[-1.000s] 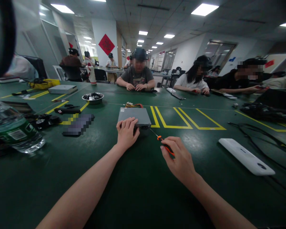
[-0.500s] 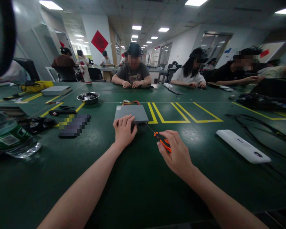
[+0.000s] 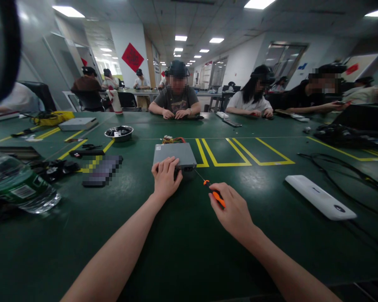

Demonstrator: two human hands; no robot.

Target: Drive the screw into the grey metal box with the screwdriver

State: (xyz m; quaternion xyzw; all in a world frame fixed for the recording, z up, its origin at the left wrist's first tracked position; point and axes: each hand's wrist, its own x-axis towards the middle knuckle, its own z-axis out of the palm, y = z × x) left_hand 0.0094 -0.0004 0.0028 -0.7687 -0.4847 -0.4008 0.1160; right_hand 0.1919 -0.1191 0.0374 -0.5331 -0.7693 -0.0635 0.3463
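A flat grey computer power supply [image 3: 179,153] lies on the green table, its bundle of coloured wires [image 3: 173,139] at the far side and a socket on the near edge. My left hand [image 3: 166,178] is closed over its near left edge, fingers on top and thumb at the front. In my right hand [image 3: 231,205] is a screwdriver [image 3: 219,199] with an orange and black handle, held between thumb and fingers. Its thin shaft points up and left, and the tip meets the near right corner of the power supply; exactly what it touches is too small to see.
To the left are a water bottle [image 3: 22,184], a dark phone-like slab [image 3: 102,170] and a metal bowl [image 3: 119,133] of small parts. At right lie a white oblong device [image 3: 319,197] and black cables [image 3: 337,167]. People sit across the table [image 3: 164,260].
The screwdriver handle has turned within my right fingers, showing a different side. My left hand stays on the power supply. The whole view has shifted slightly.
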